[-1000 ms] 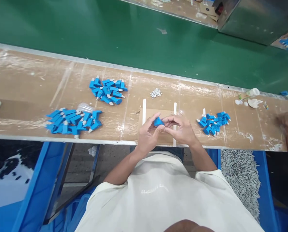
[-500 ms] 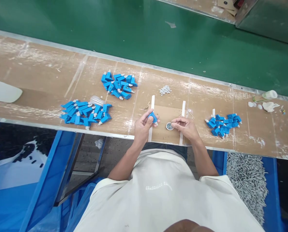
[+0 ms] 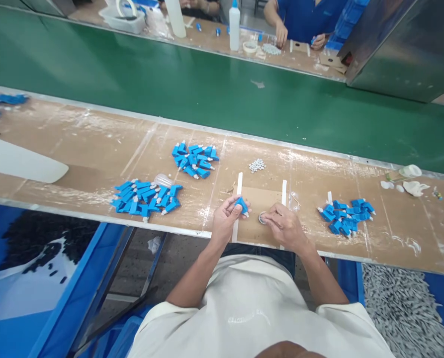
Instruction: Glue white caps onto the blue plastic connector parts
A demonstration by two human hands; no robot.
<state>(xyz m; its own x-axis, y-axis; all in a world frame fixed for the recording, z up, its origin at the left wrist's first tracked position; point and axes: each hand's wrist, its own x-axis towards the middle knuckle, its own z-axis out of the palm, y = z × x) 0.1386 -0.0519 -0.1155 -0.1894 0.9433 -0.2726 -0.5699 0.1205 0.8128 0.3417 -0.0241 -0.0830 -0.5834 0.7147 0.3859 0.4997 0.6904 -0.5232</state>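
My left hand (image 3: 223, 221) is closed around a small blue plastic piece (image 3: 241, 204) with a whitish tip pointing down to the right. To its right, my right hand (image 3: 286, 227) has its fingers pinched together at a small round dish (image 3: 261, 217). The fingers cover part of the dish, and whatever they hold is hidden. Both hands are over a cardboard sheet (image 3: 257, 229) between two white tape strips (image 3: 284, 191). A cluster of tiny whitish-grey parts (image 3: 257, 165) lies beyond the sheet.
Piles of similar blue pieces lie left (image 3: 143, 197), back left (image 3: 195, 160) and right (image 3: 346, 216). A white bottle (image 3: 24, 159) juts in from the left. Below the bench is a bin of grey parts (image 3: 402, 308). Across the green belt (image 3: 192, 89), a co-worker's hands (image 3: 281, 35) show.
The view has tilted up, bringing the far bench and a co-worker into sight. My right fingers have moved from the dish's right edge to over it. My left hand still holds the blue piece.
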